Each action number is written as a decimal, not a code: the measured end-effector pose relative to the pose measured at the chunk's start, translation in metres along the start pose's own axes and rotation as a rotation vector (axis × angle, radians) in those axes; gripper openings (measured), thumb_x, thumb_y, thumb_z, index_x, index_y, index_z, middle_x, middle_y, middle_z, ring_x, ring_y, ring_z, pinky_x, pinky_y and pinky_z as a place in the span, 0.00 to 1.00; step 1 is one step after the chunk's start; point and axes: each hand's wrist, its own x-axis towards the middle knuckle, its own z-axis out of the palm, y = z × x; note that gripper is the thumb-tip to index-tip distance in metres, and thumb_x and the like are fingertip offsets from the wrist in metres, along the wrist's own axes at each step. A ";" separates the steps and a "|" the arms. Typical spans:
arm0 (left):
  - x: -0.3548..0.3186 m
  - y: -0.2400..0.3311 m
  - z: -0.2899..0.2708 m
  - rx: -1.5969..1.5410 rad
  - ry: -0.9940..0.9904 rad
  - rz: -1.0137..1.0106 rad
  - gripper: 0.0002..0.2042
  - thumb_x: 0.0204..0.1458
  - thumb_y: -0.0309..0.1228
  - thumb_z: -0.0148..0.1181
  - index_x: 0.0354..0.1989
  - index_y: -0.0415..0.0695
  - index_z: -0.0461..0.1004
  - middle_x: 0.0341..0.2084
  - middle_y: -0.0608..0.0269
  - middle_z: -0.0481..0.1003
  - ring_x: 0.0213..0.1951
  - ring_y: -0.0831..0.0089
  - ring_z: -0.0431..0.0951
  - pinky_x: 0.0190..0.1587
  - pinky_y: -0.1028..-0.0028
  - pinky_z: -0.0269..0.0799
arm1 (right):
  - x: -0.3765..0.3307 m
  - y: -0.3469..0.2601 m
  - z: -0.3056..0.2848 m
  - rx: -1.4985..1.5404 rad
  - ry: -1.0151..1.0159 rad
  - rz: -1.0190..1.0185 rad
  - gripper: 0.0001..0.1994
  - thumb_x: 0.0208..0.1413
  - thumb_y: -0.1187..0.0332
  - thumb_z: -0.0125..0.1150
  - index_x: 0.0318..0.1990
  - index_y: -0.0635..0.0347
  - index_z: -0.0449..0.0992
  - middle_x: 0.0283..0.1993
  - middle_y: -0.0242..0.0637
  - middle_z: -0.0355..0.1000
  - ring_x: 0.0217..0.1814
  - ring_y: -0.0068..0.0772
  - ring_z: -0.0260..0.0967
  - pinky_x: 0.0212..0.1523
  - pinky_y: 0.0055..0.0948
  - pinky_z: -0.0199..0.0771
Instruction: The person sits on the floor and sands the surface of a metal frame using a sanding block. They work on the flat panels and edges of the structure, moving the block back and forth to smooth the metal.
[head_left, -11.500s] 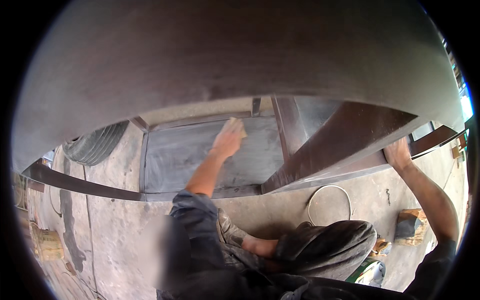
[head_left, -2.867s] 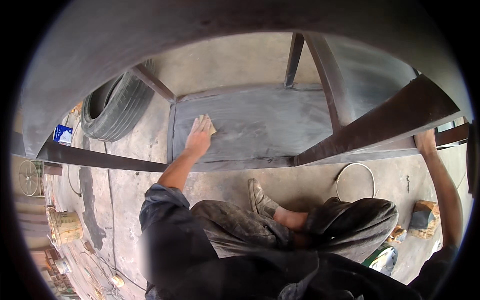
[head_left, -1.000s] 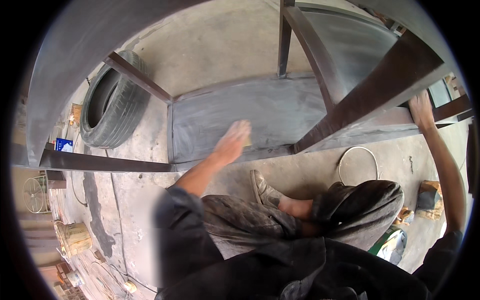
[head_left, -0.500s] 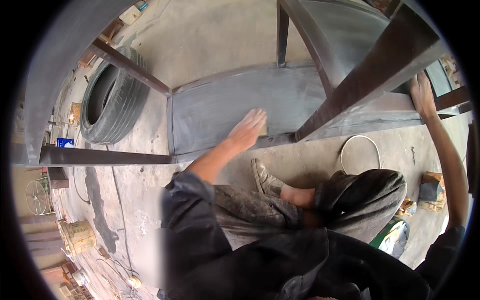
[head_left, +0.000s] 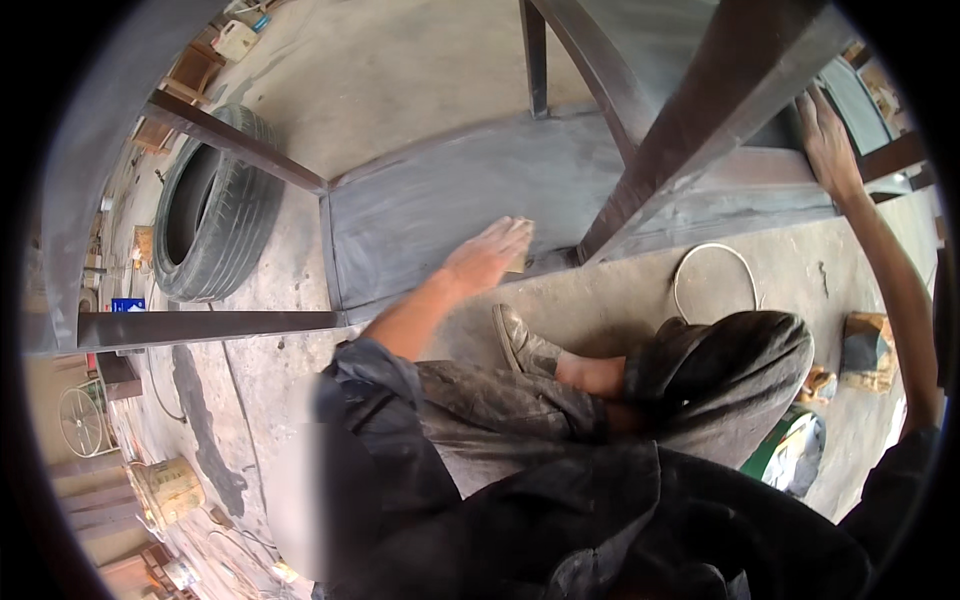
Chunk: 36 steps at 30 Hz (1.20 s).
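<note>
My left hand [head_left: 488,256] lies flat on a grey metal panel [head_left: 420,210], fingers together, pressing a small tan pad [head_left: 519,265] that shows just under the fingertips near the panel's lower edge. My right hand [head_left: 828,138] is stretched far up to the right and grips the edge of the metal frame [head_left: 880,160]. A dark steel bar [head_left: 700,110] of the frame runs diagonally between my two hands. My bent knees and one worn shoe [head_left: 525,345] are just below the panel.
A car tyre [head_left: 215,215] leans by the frame's left post. A loop of white wire [head_left: 715,282] lies on the concrete floor. A tan bucket [head_left: 165,490] and a fan [head_left: 80,420] stand at the lower left; a green object [head_left: 790,450] and a wooden block [head_left: 865,350] are right.
My left hand has slid with the pad from the panel's upper left toward its lower right edge. My right hand has kept its grip on the frame.
</note>
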 end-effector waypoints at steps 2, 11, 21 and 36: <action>-0.046 -0.012 -0.005 -0.021 -0.002 -0.028 0.31 0.48 0.19 0.54 0.66 0.33 0.62 0.70 0.51 0.58 0.72 0.59 0.55 0.75 0.62 0.49 | 0.001 0.015 -0.002 0.022 0.003 0.023 0.31 0.71 0.49 0.34 0.67 0.69 0.61 0.67 0.59 0.63 0.72 0.58 0.56 0.70 0.39 0.53; -0.037 0.002 -0.013 -0.077 -0.002 0.017 0.27 0.49 0.19 0.52 0.62 0.32 0.66 0.68 0.50 0.61 0.70 0.57 0.59 0.73 0.60 0.53 | 0.005 0.012 0.009 0.079 0.024 0.001 0.30 0.71 0.49 0.36 0.69 0.65 0.60 0.69 0.57 0.61 0.73 0.55 0.55 0.71 0.37 0.53; -0.003 0.016 -0.003 -0.134 0.086 0.033 0.28 0.48 0.19 0.53 0.62 0.33 0.66 0.68 0.52 0.62 0.69 0.57 0.60 0.73 0.62 0.55 | 0.006 0.016 0.000 0.085 -0.028 0.024 0.31 0.71 0.48 0.36 0.71 0.62 0.57 0.70 0.54 0.61 0.73 0.51 0.57 0.71 0.38 0.55; 0.037 0.022 -0.005 -0.151 -0.005 0.075 0.27 0.48 0.19 0.53 0.62 0.33 0.66 0.67 0.50 0.61 0.70 0.59 0.58 0.74 0.62 0.52 | 0.002 -0.002 -0.001 0.150 -0.002 -0.047 0.29 0.71 0.49 0.34 0.72 0.55 0.57 0.71 0.52 0.60 0.73 0.50 0.57 0.71 0.38 0.54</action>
